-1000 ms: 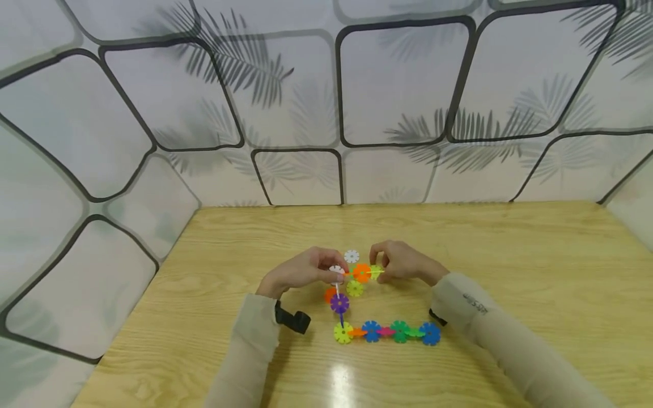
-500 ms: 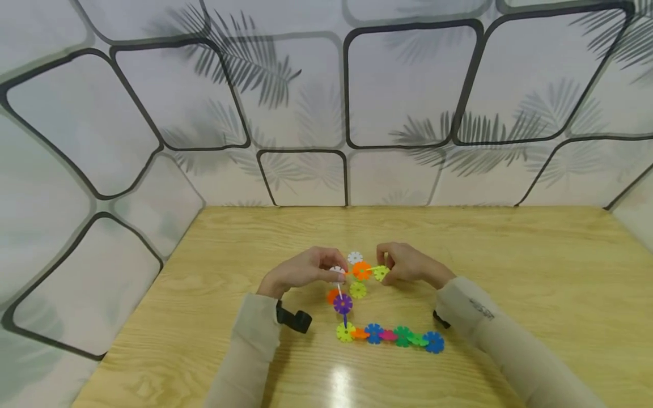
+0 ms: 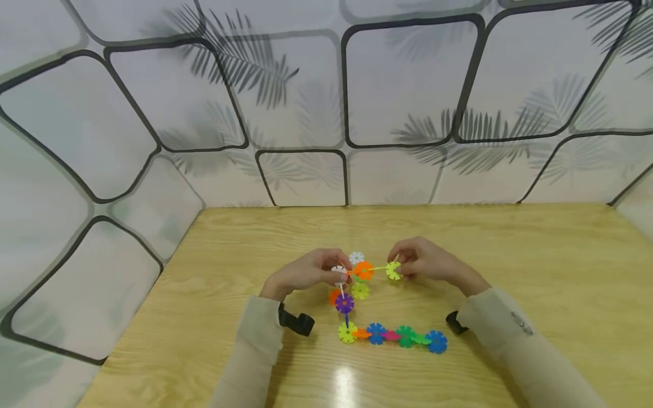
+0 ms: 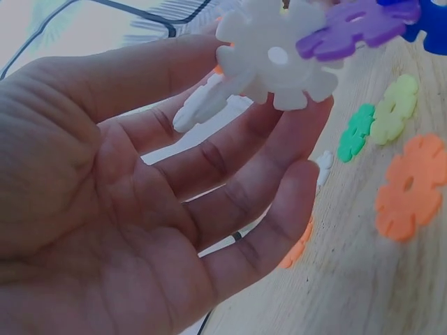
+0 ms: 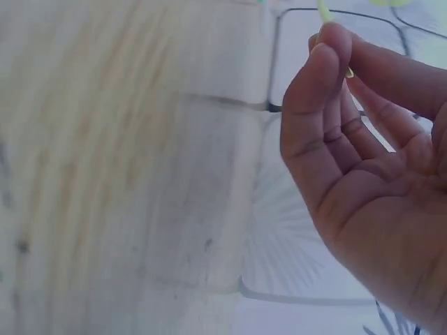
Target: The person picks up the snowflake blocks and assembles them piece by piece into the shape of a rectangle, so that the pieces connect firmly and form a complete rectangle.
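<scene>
My left hand pinches a white flower-shaped connector disc at the corner of a disc chain. From it a purple disc leads down to a yellow disc; a row of orange, blue, pink and green discs runs right to a blue end disc. On the other side, an orange disc is joined to a yellow disc seen edge-on. My right hand pinches a yellow-green disc at that piece's far end. In the right wrist view, thumb and fingertips meet on a thin yellow-green edge.
Loose discs lie on the wooden table between and behind the hands: white, yellow-green, green and orange. A patterned curtain stands behind the table and along its left side.
My right hand has moved right with the yellow-green disc, away from the orange disc, so the edge-on yellow disc shows between them. My left hand stays at the white disc.
</scene>
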A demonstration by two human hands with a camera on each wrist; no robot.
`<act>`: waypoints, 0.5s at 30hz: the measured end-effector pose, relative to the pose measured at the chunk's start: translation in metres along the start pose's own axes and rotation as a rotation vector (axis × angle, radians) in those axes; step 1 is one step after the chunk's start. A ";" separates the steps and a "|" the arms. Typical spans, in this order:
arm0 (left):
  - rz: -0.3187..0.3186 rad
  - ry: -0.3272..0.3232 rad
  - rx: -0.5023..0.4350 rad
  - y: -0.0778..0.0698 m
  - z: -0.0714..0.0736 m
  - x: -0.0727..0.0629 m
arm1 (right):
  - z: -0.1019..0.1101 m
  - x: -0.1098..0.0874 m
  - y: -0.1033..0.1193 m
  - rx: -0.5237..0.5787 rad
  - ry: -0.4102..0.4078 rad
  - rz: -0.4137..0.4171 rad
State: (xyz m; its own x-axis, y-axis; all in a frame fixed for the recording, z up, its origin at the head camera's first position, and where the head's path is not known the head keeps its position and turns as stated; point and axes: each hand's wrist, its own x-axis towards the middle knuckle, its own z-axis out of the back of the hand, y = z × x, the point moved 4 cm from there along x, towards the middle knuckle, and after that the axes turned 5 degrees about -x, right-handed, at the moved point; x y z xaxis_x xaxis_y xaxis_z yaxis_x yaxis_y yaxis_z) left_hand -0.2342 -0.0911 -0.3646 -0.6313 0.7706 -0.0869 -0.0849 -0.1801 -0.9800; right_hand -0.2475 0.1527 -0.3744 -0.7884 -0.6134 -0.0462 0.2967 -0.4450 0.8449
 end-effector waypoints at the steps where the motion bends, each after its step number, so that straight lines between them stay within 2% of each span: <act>1: 0.005 -0.004 0.008 0.000 0.001 -0.001 | 0.002 -0.002 0.002 0.027 -0.007 0.003; 6: -0.003 0.002 0.026 -0.001 0.001 -0.002 | 0.007 -0.014 0.009 0.139 -0.044 -0.014; 15: -0.032 -0.008 0.064 -0.004 0.003 -0.004 | 0.005 -0.016 0.007 0.221 -0.067 -0.046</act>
State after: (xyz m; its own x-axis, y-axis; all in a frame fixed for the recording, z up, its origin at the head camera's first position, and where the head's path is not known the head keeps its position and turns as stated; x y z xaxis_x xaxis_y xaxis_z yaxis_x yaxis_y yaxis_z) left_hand -0.2334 -0.0952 -0.3603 -0.6336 0.7718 -0.0537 -0.1541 -0.1939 -0.9688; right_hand -0.2357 0.1630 -0.3652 -0.8347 -0.5476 -0.0585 0.1398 -0.3134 0.9393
